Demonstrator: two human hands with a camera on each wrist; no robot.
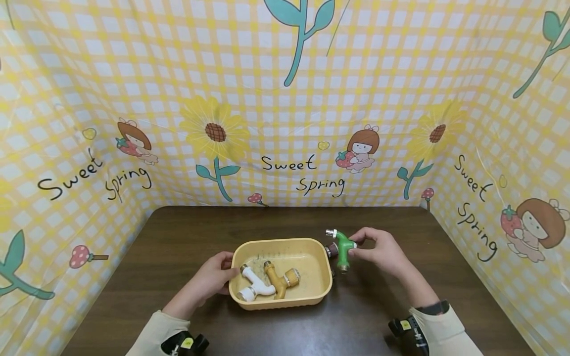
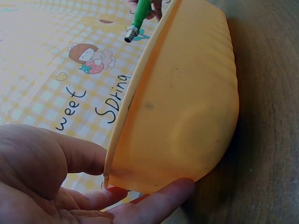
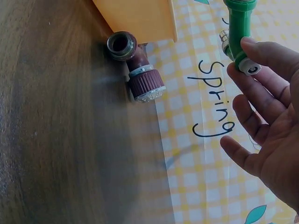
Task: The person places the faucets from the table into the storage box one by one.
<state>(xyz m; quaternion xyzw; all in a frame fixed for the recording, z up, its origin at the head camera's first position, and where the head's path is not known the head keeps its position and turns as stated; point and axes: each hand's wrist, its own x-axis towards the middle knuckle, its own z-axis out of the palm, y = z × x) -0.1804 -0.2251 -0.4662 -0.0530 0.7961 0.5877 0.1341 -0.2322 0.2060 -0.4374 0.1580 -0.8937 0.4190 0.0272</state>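
My left hand (image 1: 209, 279) grips the left end of a yellow plastic tub (image 1: 313, 277), thumb over the rim and fingers against the outer wall. Inside the tub lie a white tap (image 1: 255, 286) and a mustard-yellow tap (image 1: 279, 282), side by side. To the right of the tub, my right hand (image 1: 385, 253) pinches a green tap (image 1: 342, 251) between thumb and fingers at its white side stub, holding it up above the table. A dark brown tap (image 3: 145, 84) with a ribbed knob lies on the table close to the tub's right end, partly hidden behind the green one in the head view.
The dark wooden table (image 1: 178, 227) has rounded far corners. A yellow checked cloth (image 1: 276, 113) with printed flowers and figures hangs around its back and sides. Both wrists carry black camera straps (image 1: 418, 333).
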